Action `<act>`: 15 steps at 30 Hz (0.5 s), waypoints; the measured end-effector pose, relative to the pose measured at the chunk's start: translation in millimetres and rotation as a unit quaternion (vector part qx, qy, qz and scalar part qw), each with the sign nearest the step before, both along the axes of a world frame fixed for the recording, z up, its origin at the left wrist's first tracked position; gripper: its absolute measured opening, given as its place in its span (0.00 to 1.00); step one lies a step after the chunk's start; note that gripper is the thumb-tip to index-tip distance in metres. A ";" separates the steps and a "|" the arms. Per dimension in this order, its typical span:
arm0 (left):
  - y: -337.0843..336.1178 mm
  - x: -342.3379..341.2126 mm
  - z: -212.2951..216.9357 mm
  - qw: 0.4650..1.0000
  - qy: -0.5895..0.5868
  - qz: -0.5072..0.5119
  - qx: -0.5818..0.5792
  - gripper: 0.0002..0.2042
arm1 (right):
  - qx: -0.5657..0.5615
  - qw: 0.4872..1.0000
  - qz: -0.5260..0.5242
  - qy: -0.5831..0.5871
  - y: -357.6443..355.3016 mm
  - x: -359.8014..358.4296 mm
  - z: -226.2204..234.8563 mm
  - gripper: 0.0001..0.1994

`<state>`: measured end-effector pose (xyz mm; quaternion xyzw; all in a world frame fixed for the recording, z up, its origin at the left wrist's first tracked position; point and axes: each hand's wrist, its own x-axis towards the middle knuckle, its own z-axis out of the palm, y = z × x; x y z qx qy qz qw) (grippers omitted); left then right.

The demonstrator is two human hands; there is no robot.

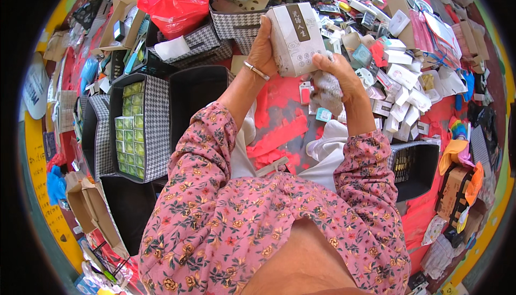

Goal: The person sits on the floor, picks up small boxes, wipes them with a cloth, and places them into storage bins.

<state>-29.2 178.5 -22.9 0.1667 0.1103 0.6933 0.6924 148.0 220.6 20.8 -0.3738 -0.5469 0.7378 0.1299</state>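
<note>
My left hand point(262, 50) grips the left side of a white cardboard box point(287, 53) with grey line patterns and a dark label strip, raised in front of me. At the box's lower right corner is my right hand point(345, 76), closed round a crumpled grey cloth point(327, 92), its thumb against the box. What lies inside the box is hidden. Just below the cloth, a small teal box point(323, 114) and a small red-and-white pack point(305, 93) lie on the red-and-grey ground.
To the left stands a houndstooth bin point(156, 128) stacked with green boxes, beside a dark bin point(199, 88). A red plastic bag point(177, 10) sits at the far left. Small white boxes point(400, 77) pile up at right, behind another houndstooth bin point(427, 168).
</note>
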 end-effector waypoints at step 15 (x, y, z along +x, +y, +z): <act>2.3 27.1 -25.0 0.989 -0.023 -0.116 -0.089 0.28 | 0.696 0.704 -0.138 -0.024 0.6 -39.8 31.1 0.14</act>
